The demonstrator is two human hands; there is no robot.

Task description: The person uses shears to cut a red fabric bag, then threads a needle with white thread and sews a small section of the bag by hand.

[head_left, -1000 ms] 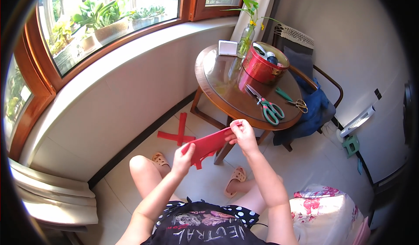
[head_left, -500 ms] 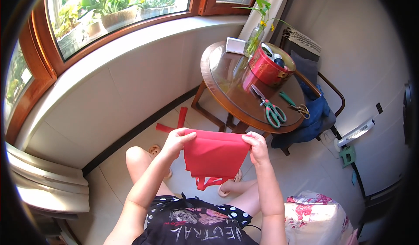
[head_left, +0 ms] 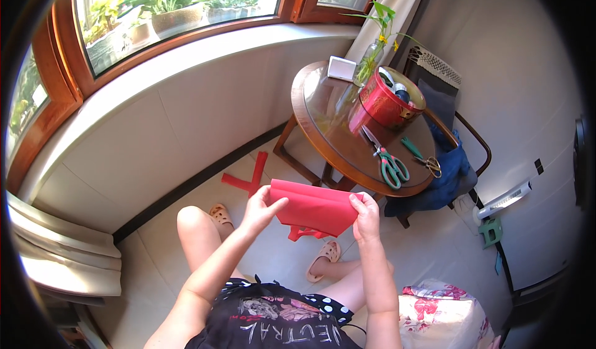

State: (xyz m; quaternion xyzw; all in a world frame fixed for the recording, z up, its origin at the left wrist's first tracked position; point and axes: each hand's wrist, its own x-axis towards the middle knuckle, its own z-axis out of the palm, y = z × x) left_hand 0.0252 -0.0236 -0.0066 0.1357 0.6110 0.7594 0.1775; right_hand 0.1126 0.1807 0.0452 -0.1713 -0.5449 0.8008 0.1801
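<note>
Head view: left hand [head_left: 259, 207] and right hand [head_left: 366, 215], fingers pinching one red paper sheet [head_left: 313, 207]; two scissors [head_left: 390, 163] on table [head_left: 323, 110].

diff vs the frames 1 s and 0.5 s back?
The red paper, held as a narrow strip a second ago, was opened out and is now folded flat, left hand and right hand each pinching an end. Both hands kept their grip. Scissors, red tin and floor scraps stayed put.

One head-worn fisheye view looks steeply down — close over the lap. It faces a round wooden table [head_left: 347, 144] at one o'clock.
</note>
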